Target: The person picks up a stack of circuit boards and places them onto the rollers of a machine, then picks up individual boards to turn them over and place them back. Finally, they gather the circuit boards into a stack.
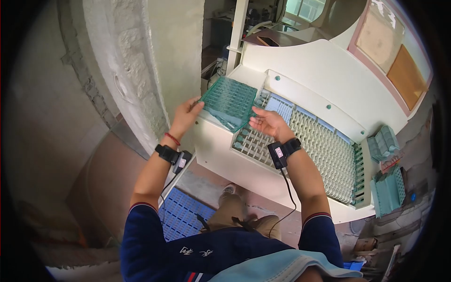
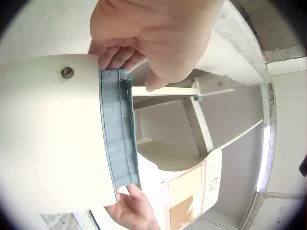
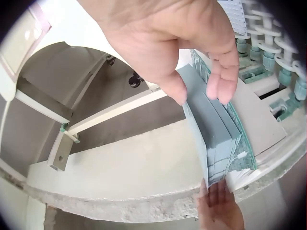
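Note:
Between both hands is a teal translucent gridded panel [image 1: 230, 96], over the left end of a white machine. From the right wrist side it looks like a thick blue-grey block. The left hand [image 1: 186, 113] grips its left edge, thumb and fingers at the near corner. At the opposite edge, the right hand [image 1: 268, 123] holds it, with the thumb [image 3: 173, 90] on one face and fingers [image 3: 224, 85] at the other. Another green sheet [image 3: 245, 155] shows behind the block, beside the machine's white top.
Rows of pale rollers [image 1: 319, 150] fill the machine bed to the right, with a light blue piece [image 1: 281, 107] among them. Folded teal parts [image 1: 389, 190] stand at the far right end. A rough wall edge [image 1: 127, 61] rises at left; a blue slotted mat [image 1: 183, 214] lies on the floor.

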{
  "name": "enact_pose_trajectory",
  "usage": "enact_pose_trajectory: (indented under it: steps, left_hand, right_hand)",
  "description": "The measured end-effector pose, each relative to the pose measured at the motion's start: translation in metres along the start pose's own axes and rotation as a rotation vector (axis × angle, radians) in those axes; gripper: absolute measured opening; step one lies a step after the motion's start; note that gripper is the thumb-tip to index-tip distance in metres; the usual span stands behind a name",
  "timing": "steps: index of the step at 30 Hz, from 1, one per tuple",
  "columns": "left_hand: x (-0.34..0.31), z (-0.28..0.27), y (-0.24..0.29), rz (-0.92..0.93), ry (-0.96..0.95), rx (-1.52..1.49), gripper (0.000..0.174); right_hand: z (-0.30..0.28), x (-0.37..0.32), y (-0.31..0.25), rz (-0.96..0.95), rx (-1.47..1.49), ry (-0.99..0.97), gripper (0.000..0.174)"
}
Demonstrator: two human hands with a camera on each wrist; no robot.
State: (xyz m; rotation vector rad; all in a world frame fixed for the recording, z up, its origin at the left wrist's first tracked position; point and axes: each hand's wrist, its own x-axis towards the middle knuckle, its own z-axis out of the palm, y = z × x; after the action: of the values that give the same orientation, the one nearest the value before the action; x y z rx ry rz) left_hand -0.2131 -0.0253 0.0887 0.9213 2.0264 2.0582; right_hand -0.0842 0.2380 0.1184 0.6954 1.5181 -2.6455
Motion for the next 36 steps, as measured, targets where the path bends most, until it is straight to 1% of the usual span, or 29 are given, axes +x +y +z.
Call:
enact_pose_trajectory:
  steps: [1, 2, 4, 5, 6, 7, 8, 9, 10, 11, 12, 14, 15, 17, 19, 21, 22, 23, 24, 27, 29, 32, 34, 36]
  left_hand:
    - [-0.008, 0.003, 0.003, 0.019, 0.024, 0.099, 0.044]
    - [-0.015, 0.006, 0.007, 0.038, 0.049, 0.198, 0.046]
    - [-0.028, 0.014, 0.03, 0.016, 0.074, 0.245, 0.047]
    - [-0.032, 0.017, 0.04, 0.099, 0.118, 0.389, 0.045]
    - [-0.035, 0.02, 0.044, 0.18, 0.156, 0.532, 0.043]
    - [-0.035, 0.022, 0.042, 0.175, 0.156, 0.533, 0.043]
    - [-0.033, 0.025, 0.039, 0.352, 0.215, 0.72, 0.041]
    - [-0.031, 0.027, 0.039, 0.534, 0.273, 0.905, 0.04]
    - [-0.031, 0.03, 0.04, 0.535, 0.27, 0.906, 0.04]
    - [-0.032, 0.033, 0.041, 0.564, 0.277, 0.975, 0.039]
    - [-0.033, 0.036, 0.043, 0.593, 0.282, 1.045, 0.039]
    - [-0.034, 0.04, 0.046, 0.596, 0.268, 1.046, 0.039]
    - [-0.035, 0.041, 0.047, 0.598, 0.263, 1.047, 0.04]
    - [-0.037, 0.043, 0.05, 0.614, 0.248, 1.063, 0.039]
    - [-0.039, 0.044, 0.049, 0.627, 0.229, 1.078, 0.038]
    - [-0.04, 0.048, 0.048, 0.623, 0.257, 0.957, 0.036]
    - [-0.041, 0.05, 0.049, 0.629, 0.245, 0.952, 0.036]
    - [-0.042, 0.051, 0.052, 0.537, 0.247, 0.801, 0.035]
    - [-0.044, 0.052, 0.055, 0.444, 0.247, 0.653, 0.035]
    - [-0.051, 0.054, 0.058, 0.48, 0.274, 0.679, 0.033]
    - [-0.061, 0.056, 0.056, 0.502, 0.257, 0.669, 0.035]
    - [-0.085, 0.065, 0.056, 0.528, 0.219, 0.624, 0.04]
    - [-0.106, 0.076, 0.05, 0.527, 0.195, 0.583, 0.042]
    - [-0.129, 0.095, 0.042, 0.243, 0.156, 0.034, 0.045]
  right_hand:
    - [0.004, -0.003, 0.0, -0.048, -0.031, 0.018, 0.034]
    - [0.007, -0.006, -0.001, -0.04, -0.034, 0.012, 0.034]
    - [0.012, -0.013, -0.005, -0.038, -0.259, 0.089, 0.042]
    - [0.014, -0.016, -0.004, -0.094, -0.427, 0.141, 0.05]
    - [0.018, -0.021, -0.003, -0.088, -0.429, 0.139, 0.05]
    - [0.023, -0.026, -0.003, -0.172, -0.566, 0.185, 0.05]
    - [0.028, -0.03, -0.003, -0.26, -0.702, 0.232, 0.05]
    - [0.034, -0.034, -0.004, -0.259, -0.701, 0.233, 0.05]
    - [0.04, -0.037, -0.005, -0.264, -0.761, 0.242, 0.047]
    - [0.043, -0.038, -0.005, -0.268, -0.821, 0.252, 0.044]
    - [0.041, -0.034, -0.003, -0.267, -0.817, 0.255, 0.044]
    - [0.033, -0.021, 0.004, -0.296, -0.669, 0.231, 0.037]
    - [0.03, -0.02, 0.005, -0.296, -0.668, 0.231, 0.037]
    - [0.024, -0.019, 0.005, -0.257, -0.535, 0.203, 0.032]
    - [0.029, -0.03, 0.005, -0.241, -0.482, 0.19, 0.03]
    - [0.029, -0.036, 0.007, -0.228, -0.418, 0.193, 0.029]
    - [0.031, -0.036, 0.008, -0.217, -0.379, 0.159, 0.028]
    - [0.033, -0.036, 0.008, -0.207, -0.339, 0.124, 0.027]
    - [0.033, -0.035, 0.008, -0.211, -0.329, 0.132, 0.027]
    - [0.03, -0.031, 0.013, -0.252, -0.372, 0.165, 0.027]
    - [0.022, -0.034, 0.017, -0.288, -0.276, 0.159, 0.026]
    - [0.004, -0.061, 0.028, -0.306, -0.21, 0.151, 0.025]
    - [-0.013, -0.095, 0.038, -0.333, -0.168, 0.181, 0.022]
    - [-0.044, -0.129, 0.054, -0.37, -0.15, 0.212, 0.021]
